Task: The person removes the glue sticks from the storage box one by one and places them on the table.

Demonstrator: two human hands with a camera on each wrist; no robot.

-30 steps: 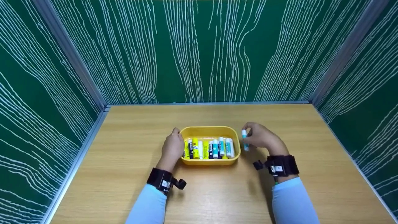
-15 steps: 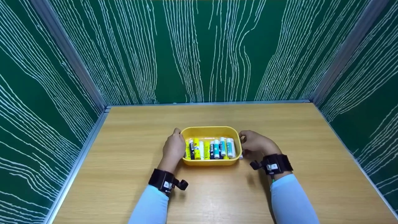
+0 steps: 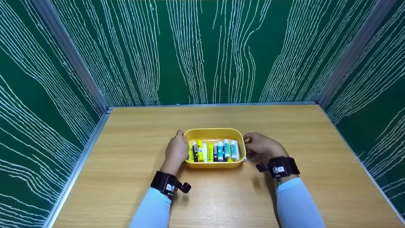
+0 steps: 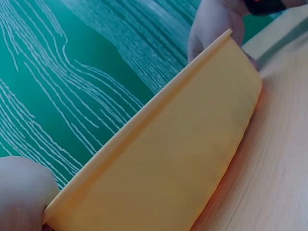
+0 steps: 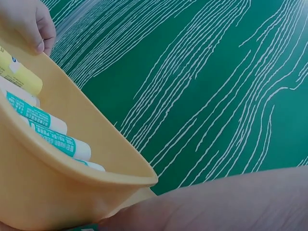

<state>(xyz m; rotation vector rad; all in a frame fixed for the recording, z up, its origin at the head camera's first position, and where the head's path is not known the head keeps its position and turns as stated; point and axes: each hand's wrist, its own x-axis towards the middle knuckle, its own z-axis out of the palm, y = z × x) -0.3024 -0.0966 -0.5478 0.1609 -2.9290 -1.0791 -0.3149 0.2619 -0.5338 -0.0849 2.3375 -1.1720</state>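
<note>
A yellow plastic bin [image 3: 214,165] stands at the middle of the wooden table, with several glue sticks [image 3: 220,152] lying side by side in it, some yellow, some dark, some white and teal. My left hand [image 3: 176,148] grips the bin's left end, thumb over the rim. At the right end is my right hand [image 3: 262,146], fingers curled in close against the bin's outer wall. The white end of one more glue stick [image 3: 245,159] peeks out low between this hand and the bin; the rest of it is hidden. In the right wrist view, a teal sliver of that glue stick [image 5: 87,227] shows below the bin.
The wooden table [image 3: 202,199] ends at green walls [image 3: 208,53] with white wavy lines at the back and both sides. Grey metal strips run along the table's edges. Black camera straps [image 3: 284,167] sit on both wrists.
My right hand has moved left and slightly down with its glue stick, from beside the bin to its right wall. My left hand has stayed on the bin.
</note>
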